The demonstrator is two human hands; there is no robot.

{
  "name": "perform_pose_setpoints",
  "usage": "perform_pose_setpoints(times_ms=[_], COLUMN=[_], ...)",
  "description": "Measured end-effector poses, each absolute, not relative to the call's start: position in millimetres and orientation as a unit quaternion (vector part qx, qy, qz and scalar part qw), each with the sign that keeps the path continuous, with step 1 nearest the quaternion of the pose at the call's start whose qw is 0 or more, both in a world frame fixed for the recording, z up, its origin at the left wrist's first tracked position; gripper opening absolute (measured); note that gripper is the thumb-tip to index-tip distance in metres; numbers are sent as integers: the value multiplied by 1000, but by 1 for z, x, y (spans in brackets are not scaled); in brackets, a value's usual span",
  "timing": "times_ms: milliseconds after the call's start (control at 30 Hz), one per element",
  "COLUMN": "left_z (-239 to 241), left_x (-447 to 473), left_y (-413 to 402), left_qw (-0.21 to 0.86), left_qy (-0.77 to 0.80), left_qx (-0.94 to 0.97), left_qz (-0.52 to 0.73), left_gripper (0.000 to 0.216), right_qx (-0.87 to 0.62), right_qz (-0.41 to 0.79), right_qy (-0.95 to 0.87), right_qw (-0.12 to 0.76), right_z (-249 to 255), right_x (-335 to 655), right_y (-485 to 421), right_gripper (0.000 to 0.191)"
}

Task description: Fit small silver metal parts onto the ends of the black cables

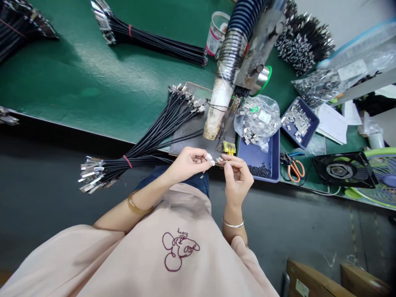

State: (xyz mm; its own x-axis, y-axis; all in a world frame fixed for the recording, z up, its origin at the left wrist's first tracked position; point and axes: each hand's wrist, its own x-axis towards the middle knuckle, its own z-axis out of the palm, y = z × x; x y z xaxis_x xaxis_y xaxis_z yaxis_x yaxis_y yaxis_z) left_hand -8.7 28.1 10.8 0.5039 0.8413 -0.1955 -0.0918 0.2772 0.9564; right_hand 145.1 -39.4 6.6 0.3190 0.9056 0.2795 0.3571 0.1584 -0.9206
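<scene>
At the bench edge, my left hand (192, 164) is closed in a pinch, with white covers on its fingertips. What those fingers hold is too small to make out. My right hand (239, 178) faces it, thumb and forefinger closed on a small metal connector (220, 159). The two sets of fingertips almost meet. Left of them lies a bundle of black cables (148, 142) tied with a red band, its metal-ended tips hanging over the edge. Some cable ends pass behind my left hand. Above my hands a soldering tool (227, 123) points downward.
A taped fume hose (216, 107) comes down close above my hands. A blue tray (274, 159) carries a bag of connectors (258, 119); a smaller tray (314, 123) holds loose ones. Orange-handled pliers (296, 170) and a black fan (345, 170) lie right. Another cable bundle (157, 41) lies behind.
</scene>
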Motion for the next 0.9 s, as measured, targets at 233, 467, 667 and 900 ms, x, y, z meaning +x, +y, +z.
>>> perform_pose_setpoints(times_ms=[233, 467, 667, 900], left_z=[13, 12, 10, 7], left_x=[-10, -9, -8, -5], left_y=[29, 28, 27, 26], left_qw=[711, 711, 705, 684], left_qy=[365, 368, 360, 378], left_qx=[508, 487, 479, 475], left_qz=[320, 349, 380, 404], left_gripper=[18, 18, 15, 11], right_qx=[-598, -595, -600, -551], right_qz=[293, 204, 206, 101], right_qy=[-508, -514, -511, -580], right_qw=[546, 584, 581, 591], right_z=[12, 8, 6, 4], right_x=[145, 137, 134, 138], right_y=[-38, -43, -41, -39], right_gripper=[13, 5, 8, 7])
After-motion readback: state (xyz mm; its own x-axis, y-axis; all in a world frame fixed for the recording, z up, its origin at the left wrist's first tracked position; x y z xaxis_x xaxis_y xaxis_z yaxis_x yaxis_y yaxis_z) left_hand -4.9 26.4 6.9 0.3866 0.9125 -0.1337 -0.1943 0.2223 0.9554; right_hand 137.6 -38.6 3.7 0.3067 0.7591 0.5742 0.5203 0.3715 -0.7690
